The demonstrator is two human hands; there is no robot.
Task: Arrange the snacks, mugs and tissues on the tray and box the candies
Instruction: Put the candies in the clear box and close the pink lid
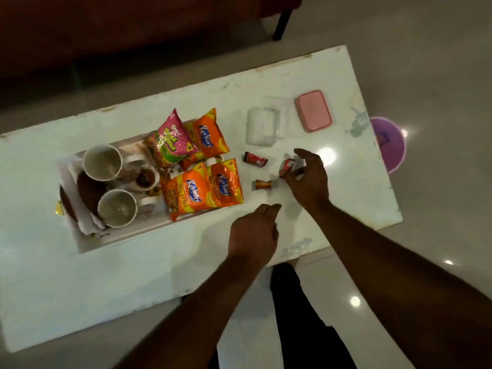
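Right hand (pixel 308 179) pinches a red candy (pixel 287 166) in a narrow grip above the surface (pixel 186 262); left hand (pixel 254 235) hovers loosely curled, empty; two candies (pixel 263 184) lie beside the clear box (pixel 262 126)

Your right hand (pixel 306 179) pinched a red candy (pixel 287 166) just above the white table (pixel 159 275); your left hand (pixel 253 235) hovered loosely curled, near two more candies (pixel 263 184) beside the tray (pixel 111 235).
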